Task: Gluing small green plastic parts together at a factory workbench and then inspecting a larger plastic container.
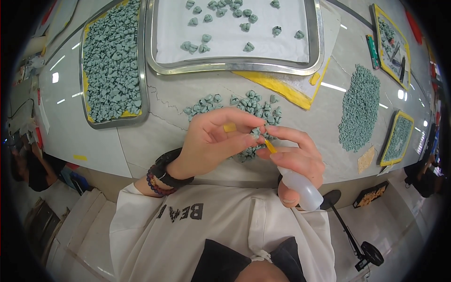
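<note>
Over the table's near edge, my left hand point(206, 136) pinches a small grey-green piece point(255, 132) between thumb and fingertips. A yellow band wraps one of its fingers, and a dark watch and beads circle the wrist. My right hand point(305, 162) is closed around a translucent white squeeze bottle point(303, 190). The bottle's yellow tip point(269, 146) points up at the piece, touching it or very close; I cannot tell which. Behind and under my hands lies a loose pile of similar grey-green pieces point(263, 110), partly hidden by my fingers.
Beyond the pile stands a metal tray point(235, 66) lined in white, with scattered pieces. A second tray point(143, 94) at left is heaped full. To the right are a heap of tiny green bits point(359, 108), a green tube point(372, 51) and two yellow-edged boards point(399, 77) point(386, 160).
</note>
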{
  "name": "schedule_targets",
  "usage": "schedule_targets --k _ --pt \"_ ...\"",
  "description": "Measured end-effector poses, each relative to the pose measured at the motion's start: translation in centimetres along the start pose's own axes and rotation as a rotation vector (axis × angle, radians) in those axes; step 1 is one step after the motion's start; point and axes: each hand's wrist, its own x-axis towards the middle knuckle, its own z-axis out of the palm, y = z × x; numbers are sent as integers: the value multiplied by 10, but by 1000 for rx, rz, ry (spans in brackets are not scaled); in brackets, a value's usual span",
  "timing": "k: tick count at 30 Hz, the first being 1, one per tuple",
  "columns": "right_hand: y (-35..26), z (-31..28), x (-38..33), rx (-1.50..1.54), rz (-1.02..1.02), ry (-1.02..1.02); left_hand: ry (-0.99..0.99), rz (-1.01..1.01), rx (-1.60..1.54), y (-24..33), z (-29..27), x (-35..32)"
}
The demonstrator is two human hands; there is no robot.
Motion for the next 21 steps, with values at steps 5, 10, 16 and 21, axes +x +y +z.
schedule_targets --k 5,10,16,21 --pt "0 -1 0 -1 9 -4 9 0 -21 -1 1 0" --pt "-5 -6 -5 4 48 76 9 21 2 -2 2 3" --pt "17 -44 -18 -595 135 8 -12 73 -17 -5 -3 -2" --pt "16 -58 -23 -796 184 -111 88 -7 68 -2 5 0"
